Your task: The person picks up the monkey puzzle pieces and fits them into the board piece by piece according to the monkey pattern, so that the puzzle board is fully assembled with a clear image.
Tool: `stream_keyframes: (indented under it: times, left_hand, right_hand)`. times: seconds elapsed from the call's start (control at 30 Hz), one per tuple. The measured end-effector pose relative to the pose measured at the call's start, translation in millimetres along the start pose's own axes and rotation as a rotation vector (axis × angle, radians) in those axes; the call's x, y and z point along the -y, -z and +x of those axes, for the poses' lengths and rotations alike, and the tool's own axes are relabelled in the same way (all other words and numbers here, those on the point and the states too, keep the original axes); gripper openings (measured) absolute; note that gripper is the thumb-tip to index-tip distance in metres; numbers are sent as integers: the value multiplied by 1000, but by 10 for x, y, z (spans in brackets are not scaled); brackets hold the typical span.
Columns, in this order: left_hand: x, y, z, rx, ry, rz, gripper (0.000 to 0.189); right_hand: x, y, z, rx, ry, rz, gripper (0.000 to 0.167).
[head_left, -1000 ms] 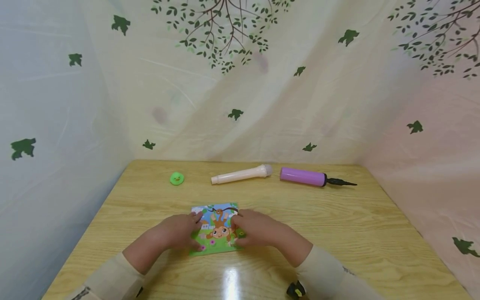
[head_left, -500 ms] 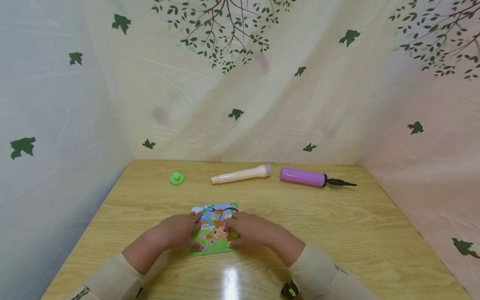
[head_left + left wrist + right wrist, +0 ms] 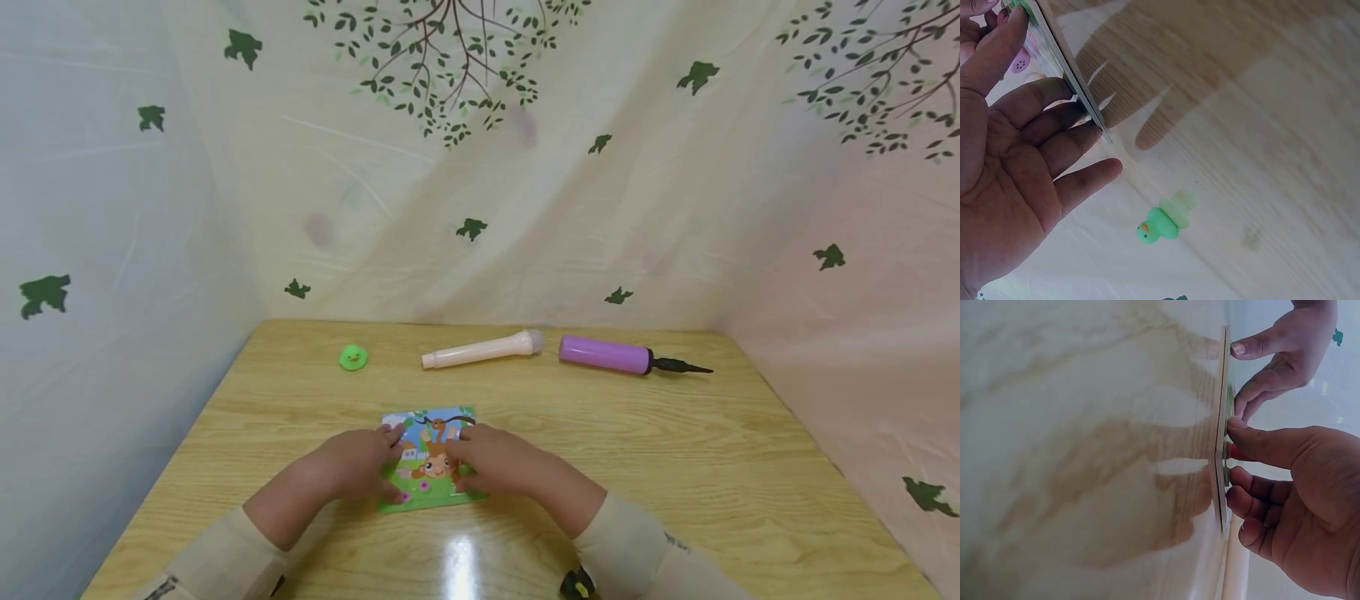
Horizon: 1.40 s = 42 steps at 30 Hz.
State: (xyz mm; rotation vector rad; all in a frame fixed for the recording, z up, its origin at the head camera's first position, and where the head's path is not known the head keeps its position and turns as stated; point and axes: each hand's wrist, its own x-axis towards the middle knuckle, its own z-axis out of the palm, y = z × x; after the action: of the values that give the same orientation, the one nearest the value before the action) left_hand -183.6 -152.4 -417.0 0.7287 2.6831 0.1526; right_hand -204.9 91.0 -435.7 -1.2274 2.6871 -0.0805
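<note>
A thin square picture board (image 3: 432, 490) with a cartoon monkey lies flat on the wooden table in the head view. My left hand (image 3: 358, 462) is at its left side, fingertips and thumb spread over the margin. In the left wrist view the fingers of the left hand (image 3: 1029, 137) are fairly straight, some touching the board's edge (image 3: 1075, 78). My right hand (image 3: 498, 461) reaches over the board's right part. The right wrist view has the thumb and bent fingertips of the right hand (image 3: 1310, 481) on the face of the board (image 3: 1217, 469); the palm stays off it.
Along the back of the table (image 3: 675, 450) lie a green toy duck (image 3: 353, 357), a pale toy microphone (image 3: 483, 348) and a purple hand pump (image 3: 606, 353) with a black nozzle. A leaf-patterned curtain (image 3: 420, 208) hangs behind and at both sides.
My right hand has slid slightly left, from the board's right edge further onto the picture. The left hand and the board stay practically where they were.
</note>
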Motion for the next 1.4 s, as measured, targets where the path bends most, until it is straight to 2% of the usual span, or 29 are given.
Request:
stream_keyframes:
  times: [0.13,0.37,0.6,0.83,1.07,1.2,1.4]
  left_hand:
    - [-3,-2,-4,1,9,-3,79]
    - [-14,1,-4,3,6,2,81]
    - [-19,27,-10,6,3,-2,81]
    - [-13,6,-8,9,6,-15,82]
    - [-19,-1,10,7,0,13,79]
    - [-40,-12,19,-49,-32,-6,78]
    - [-67,-80,59,-159,-105,-102,76]
  right_hand:
    - [20,-21,-20,-34,11,-41,21]
    - [113,-11,-112,-109,63,-191,15]
    - [152,-24,-172,-122,87,-276,18]
    - [135,-18,-221,-140,122,-237,14]
    - [91,-13,-254,-118,133,-174,20]
    - [65,-19,-289,-113,121,-148,20]
    - [26,0,-390,-106,92,-122,18]
